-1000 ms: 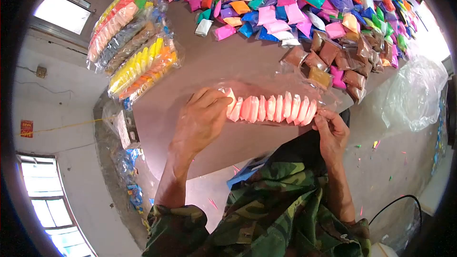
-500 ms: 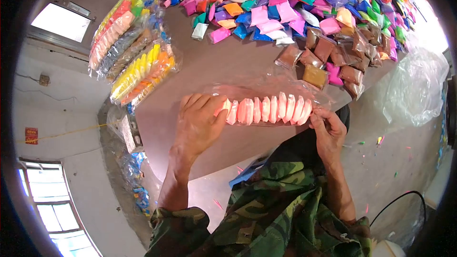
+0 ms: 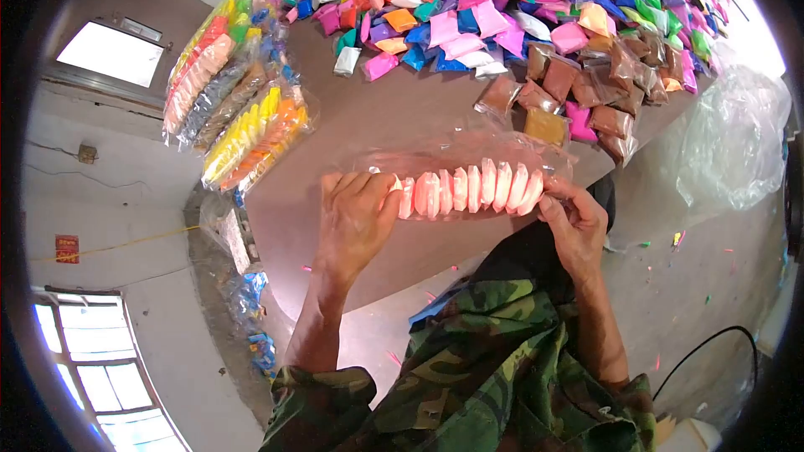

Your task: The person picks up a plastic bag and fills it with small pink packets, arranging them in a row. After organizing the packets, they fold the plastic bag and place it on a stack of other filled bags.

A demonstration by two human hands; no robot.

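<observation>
Hands (image 3: 356, 218) bracketing pink packet row (image 3: 469, 188)

- The person wears a camouflage jacket (image 3: 502, 368) with blotchy patches of green, dark green, brown and tan.
- The patches have wavy, uneven edges, like leaves and mud mixed up.
- The cloth looks thick and a bit crumpled, with folds across the chest.
- Both sleeves are pushed up near the elbows, so the forearms are bare.
- The left sleeve (image 3: 314, 402) bunches into a thick roll at the bottom of the view.
- The right sleeve (image 3: 624, 410) bunches up the same way.
- The left hand (image 3: 356, 218) is bare, with no glove.
- The right hand (image 3: 574, 222) is bare too.
- No ring, watch or band shows on either hand or wrist.
</observation>
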